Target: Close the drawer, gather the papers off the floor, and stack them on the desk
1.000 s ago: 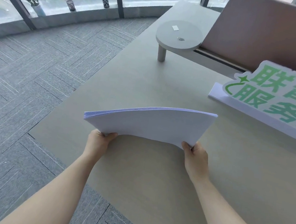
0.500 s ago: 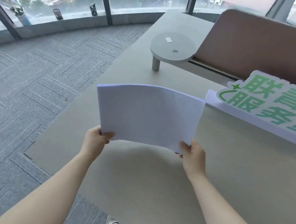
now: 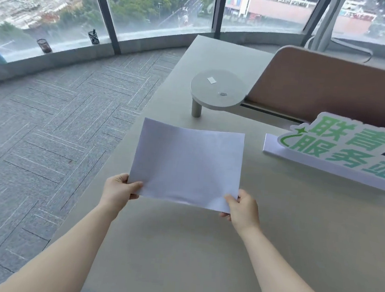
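Note:
A stack of white papers [image 3: 188, 164] hangs above the beige desk [image 3: 199, 253], its face turned up toward me and slightly bowed. My left hand [image 3: 119, 189] pinches the stack's lower left corner. My right hand [image 3: 242, 209] grips the lower right corner. The stack's far edge points toward the window. No drawer is in view, and no papers lie on the visible grey carpet [image 3: 33, 141].
A green-and-white sign [image 3: 343, 147] stands on the desk at the right. Behind it rises a brown partition [image 3: 335, 87]. A small round shelf [image 3: 216, 89] on a leg holds a paper clip and a white slip. The desk's left edge drops to the carpet.
Both hands tilted the stack from edge-on to face-up and lowered its near edge. The camera view lifted, so more window shows.

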